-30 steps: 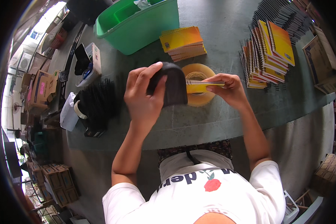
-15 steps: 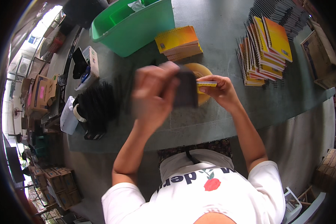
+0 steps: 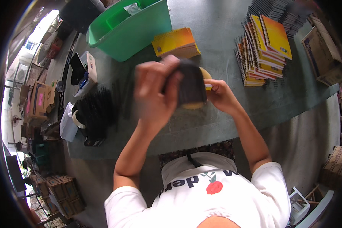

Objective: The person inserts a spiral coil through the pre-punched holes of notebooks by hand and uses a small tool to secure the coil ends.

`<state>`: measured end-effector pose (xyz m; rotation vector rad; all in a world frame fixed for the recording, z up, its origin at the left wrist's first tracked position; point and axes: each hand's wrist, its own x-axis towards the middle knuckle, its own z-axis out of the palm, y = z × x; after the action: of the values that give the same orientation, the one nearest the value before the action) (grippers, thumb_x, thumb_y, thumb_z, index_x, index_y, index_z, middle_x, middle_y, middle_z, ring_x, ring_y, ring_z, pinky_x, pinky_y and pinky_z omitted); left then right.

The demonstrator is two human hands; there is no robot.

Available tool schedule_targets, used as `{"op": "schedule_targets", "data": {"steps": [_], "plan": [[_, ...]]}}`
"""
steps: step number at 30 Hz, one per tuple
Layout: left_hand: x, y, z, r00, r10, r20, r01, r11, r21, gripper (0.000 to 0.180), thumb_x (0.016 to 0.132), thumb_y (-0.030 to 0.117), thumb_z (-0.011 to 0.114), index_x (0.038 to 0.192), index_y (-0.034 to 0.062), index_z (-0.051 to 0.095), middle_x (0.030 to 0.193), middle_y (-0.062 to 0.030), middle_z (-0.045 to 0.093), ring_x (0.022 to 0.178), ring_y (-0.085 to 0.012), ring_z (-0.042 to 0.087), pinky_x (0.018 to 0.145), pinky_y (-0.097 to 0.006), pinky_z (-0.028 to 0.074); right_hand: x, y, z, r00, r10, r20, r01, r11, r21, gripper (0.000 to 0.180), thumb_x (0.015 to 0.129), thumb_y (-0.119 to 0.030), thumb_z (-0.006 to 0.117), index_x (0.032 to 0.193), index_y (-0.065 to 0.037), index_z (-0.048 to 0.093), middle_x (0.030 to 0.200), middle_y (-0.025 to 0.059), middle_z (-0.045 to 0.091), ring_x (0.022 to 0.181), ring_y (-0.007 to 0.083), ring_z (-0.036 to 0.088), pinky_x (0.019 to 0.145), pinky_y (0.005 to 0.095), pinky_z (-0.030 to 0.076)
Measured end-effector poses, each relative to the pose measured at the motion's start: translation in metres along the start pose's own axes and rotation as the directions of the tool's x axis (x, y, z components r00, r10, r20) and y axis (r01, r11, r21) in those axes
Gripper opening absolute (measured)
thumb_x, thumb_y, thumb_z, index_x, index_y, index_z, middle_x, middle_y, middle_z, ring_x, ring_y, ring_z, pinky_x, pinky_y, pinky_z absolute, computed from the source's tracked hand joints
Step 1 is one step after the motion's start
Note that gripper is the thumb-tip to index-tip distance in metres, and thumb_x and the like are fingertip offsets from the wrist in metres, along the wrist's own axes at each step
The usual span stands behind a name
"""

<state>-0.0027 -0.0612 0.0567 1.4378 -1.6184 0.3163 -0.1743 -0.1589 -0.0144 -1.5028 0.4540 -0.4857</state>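
My left hand is closed on a dark, flat, curved piece, blurred by motion; its exact kind cannot be made out. On its right, my right hand pinches a small yellow notepad between thumb and fingers. The dark piece reaches close to the notepad and hides most of it; whether they touch is unclear. Beneath both, an amber round disc like a tape roll lies on the table, largely covered. Just beyond the hands sits a stack of small yellow-orange notepads.
A green tub stands at the far left. Bristly black strips lie at left beside a clear box. Spiral-bound yellow notebooks are piled at far right, near a cardboard box on the grey-green table.
The dark piece in my left hand has moved right, over the disc and toward the notepad. My right hand keeps its pinch. The whole view has shifted slightly.
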Motion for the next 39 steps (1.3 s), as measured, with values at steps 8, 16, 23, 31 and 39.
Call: {"op": "schedule_targets", "data": {"steps": [8,16,23,31,39], "plan": [[-0.104,0.009,0.032,0.775,-0.129,0.619,0.209,0.976,-0.058,0.025,0.079,0.014,0.070,0.103,0.0089,0.065,0.099,-0.0122,0.062,0.088,-0.0294,0.061,0.073,-0.039,0.051,0.010,0.005,0.005,0.984,-0.175,-0.027,0.177,0.980,0.092,0.026,0.086,0.004,0.060,0.112,0.002,0.064,0.106,0.0076,0.068,0.097,0.0095,0.060,0.087,0.0232,0.048],[-0.028,0.011,0.000,0.958,0.053,0.281,-0.123,0.964,0.235,0.030,0.085,0.022,0.065,0.110,0.0052,0.064,0.103,-0.0115,0.065,0.097,-0.0282,0.059,0.086,-0.041,0.043,0.002,-0.001,0.010,0.964,-0.262,-0.049,0.267,0.939,0.218,0.033,0.084,0.011,0.056,0.115,0.002,0.061,0.115,0.0123,0.065,0.110,0.0181,0.060,0.094,0.0291,0.048],[-0.015,-0.001,0.000,0.877,0.032,0.480,-0.153,0.965,0.214,0.028,0.088,0.021,0.062,0.108,0.0022,0.062,0.101,-0.0124,0.065,0.096,-0.0267,0.059,0.086,-0.040,0.043,0.001,0.031,0.000,0.850,-0.474,-0.231,0.410,0.869,-0.276,0.023,0.084,-0.008,0.068,0.106,-0.001,0.065,0.101,0.0114,0.069,0.088,0.0155,0.066,0.078,0.0281,0.052],[-0.011,0.000,0.012,0.908,-0.008,0.419,-0.071,0.983,0.172,0.022,0.079,0.015,0.068,0.096,0.0067,0.058,0.090,-0.0080,0.060,0.089,-0.0261,0.056,0.079,-0.039,0.043,-0.011,0.020,0.003,0.880,-0.443,-0.175,0.380,0.874,-0.303,0.027,0.087,-0.006,0.064,0.113,-0.004,0.064,0.102,0.0105,0.070,0.091,0.0153,0.067,0.077,0.0286,0.052],[-0.008,0.001,0.017,0.892,0.014,0.451,-0.021,1.000,0.012,0.024,0.077,0.012,0.072,0.096,0.0050,0.060,0.087,-0.0094,0.060,0.087,-0.0297,0.058,0.074,-0.040,0.045,-0.017,0.013,0.008,0.917,-0.279,-0.284,0.217,0.949,-0.230,0.019,0.086,-0.001,0.063,0.104,0.000,0.065,0.093,0.0092,0.070,0.085,0.0123,0.065,0.074,0.0267,0.051]]}}
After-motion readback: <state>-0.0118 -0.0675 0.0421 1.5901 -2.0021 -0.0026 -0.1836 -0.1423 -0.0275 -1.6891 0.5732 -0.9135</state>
